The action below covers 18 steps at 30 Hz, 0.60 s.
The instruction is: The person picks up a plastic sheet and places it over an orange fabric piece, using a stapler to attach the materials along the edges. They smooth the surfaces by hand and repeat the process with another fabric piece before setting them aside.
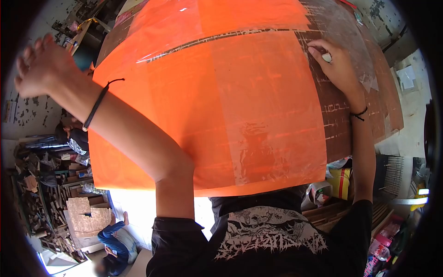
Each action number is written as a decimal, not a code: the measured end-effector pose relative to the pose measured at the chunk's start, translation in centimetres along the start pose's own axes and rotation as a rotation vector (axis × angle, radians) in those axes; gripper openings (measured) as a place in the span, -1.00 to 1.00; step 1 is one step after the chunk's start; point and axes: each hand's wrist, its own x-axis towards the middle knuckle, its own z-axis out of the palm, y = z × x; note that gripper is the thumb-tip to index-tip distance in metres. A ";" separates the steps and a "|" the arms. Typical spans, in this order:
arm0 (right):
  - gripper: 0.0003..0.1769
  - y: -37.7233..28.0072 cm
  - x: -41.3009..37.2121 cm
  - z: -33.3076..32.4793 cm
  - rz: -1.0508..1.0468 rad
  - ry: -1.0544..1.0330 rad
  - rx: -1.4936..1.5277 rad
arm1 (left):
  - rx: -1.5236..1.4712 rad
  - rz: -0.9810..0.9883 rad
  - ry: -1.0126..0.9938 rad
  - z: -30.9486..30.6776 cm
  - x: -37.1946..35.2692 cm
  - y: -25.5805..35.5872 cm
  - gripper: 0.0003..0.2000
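A large orange sheet point(180, 115) covers most of the table, with a clear plastic film point(272, 124) lying over part of it. My left hand point(44, 69) is raised off the sheet's far left side, its fingers apart and somewhat blurred, holding nothing. On the right, my right hand point(337, 62) rests by the sheet's right edge, over the brown scratched tabletop point(339, 122). Its fingers are curled, and a small pale object point(327, 57) shows between them; its kind is not clear. A second orange sheet point(230, 16) lies at the far side beyond a narrow gap.
More clear plastic point(355, 51) lies on the table's right side. Stacked wood scraps point(55, 184) and a torn cardboard piece point(87, 216) stand at lower left. Nearby on the floor is a person point(117, 244); another person point(74, 134) is beyond the table's left edge. A yellow package point(340, 182) sits below the table's right side.
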 end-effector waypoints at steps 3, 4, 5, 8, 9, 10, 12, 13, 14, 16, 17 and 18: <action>-0.81 0.2 -0.3 0.1 -0.003 -0.008 0.019 | -0.188 0.028 0.195 -2.6 2.2 0.5 -0.54; -0.81 0.3 -0.3 0.0 -0.002 -0.011 0.032 | -0.222 0.038 0.223 -2.6 2.3 0.9 -0.57; -0.81 0.4 -0.4 0.0 -0.003 -0.016 0.046 | -0.252 0.048 0.252 -2.7 2.3 1.2 -0.59; -0.82 0.6 -0.6 0.0 -0.013 -0.014 0.015 | -0.181 0.071 0.324 -2.1 2.3 1.9 -0.67; -0.82 0.6 -0.7 -0.1 0.006 -0.026 0.020 | -0.190 0.059 0.322 -2.3 2.4 1.9 -0.67; -0.82 0.4 -0.7 -0.1 0.023 -0.036 0.025 | -0.199 0.048 0.319 -2.7 2.5 2.0 -0.68; -0.82 0.3 -0.7 -0.1 0.024 -0.040 0.037 | -0.215 0.045 0.306 -3.2 2.7 2.3 -0.69; -0.82 0.3 -0.7 0.0 0.008 -0.034 0.044 | -0.223 0.051 0.296 -3.4 2.8 2.4 -0.70; -0.83 0.3 -0.7 0.0 -0.008 -0.028 0.049 | -0.233 0.058 0.287 -3.5 2.9 2.5 -0.70; -0.83 0.2 -0.7 0.0 -0.020 -0.021 0.045 | -0.302 0.075 0.176 -4.5 3.6 3.0 -0.70; -0.83 0.1 -0.7 0.1 -0.024 -0.017 0.043 | -0.336 0.082 0.119 -5.0 3.9 3.2 -0.70; -0.83 0.1 -0.7 0.0 -0.015 -0.018 0.052 | -0.324 0.104 0.106 -4.7 3.7 3.8 -0.71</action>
